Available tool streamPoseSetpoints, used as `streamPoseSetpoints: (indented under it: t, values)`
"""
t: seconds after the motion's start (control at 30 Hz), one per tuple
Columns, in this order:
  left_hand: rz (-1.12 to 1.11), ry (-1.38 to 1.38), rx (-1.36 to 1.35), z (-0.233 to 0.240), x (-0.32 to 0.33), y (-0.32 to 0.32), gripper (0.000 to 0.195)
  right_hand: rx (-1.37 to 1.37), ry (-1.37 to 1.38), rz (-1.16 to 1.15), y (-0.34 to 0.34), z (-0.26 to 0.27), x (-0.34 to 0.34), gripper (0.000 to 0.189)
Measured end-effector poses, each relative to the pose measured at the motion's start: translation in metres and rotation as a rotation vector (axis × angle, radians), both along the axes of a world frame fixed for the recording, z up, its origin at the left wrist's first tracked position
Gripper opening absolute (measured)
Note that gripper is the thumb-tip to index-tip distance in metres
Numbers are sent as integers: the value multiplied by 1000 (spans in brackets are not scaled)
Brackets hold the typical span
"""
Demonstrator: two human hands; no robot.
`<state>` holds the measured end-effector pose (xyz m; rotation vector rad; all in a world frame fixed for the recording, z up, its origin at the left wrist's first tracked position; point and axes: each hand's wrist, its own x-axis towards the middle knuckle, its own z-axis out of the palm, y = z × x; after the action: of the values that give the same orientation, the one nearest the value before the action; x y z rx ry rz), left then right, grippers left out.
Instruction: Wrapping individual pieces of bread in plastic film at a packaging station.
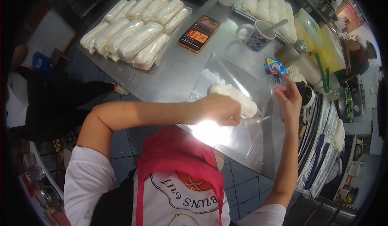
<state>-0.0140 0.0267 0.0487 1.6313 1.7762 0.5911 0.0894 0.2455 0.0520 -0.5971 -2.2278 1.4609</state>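
My left hand (219, 109), its fingers curled, reaches across the near side of a pale, floury roll (233, 97). The roll lies on a sheet of clear plastic film (209, 74) spread over the steel table. Whether the left fingers pinch the film is hidden by the hand itself. Raised over the table's right side, my right hand (288, 94) has bent, parted fingers and nothing visible between them. Just beyond its fingertips lies a small blue packet (275, 68). A bright glare sits on the film below my left hand.
Several wrapped rolls (142, 41) fill a tray at the far left. A smartphone (199, 34), a patterned mug (259, 38) with a spoon and a tray of pale rolls (269, 7) stand beyond. Stacked trays (315, 147) and green tongs (322, 71) are right. Other people are nearby.
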Motion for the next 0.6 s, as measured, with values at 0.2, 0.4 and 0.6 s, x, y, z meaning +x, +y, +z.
streamPoseSetpoints:
  t: [0.2,0.4,0.6]
  values:
    - [171,464,655,-11,-31,30,12,-6,-1,134,-13,7,42,30]
    - [66,251,296,1,-41,36,13,247,-33,215,-21,24,45,19]
    - [42,243,333,1,-41,34,13,631,-137,321,-48,24,25,15]
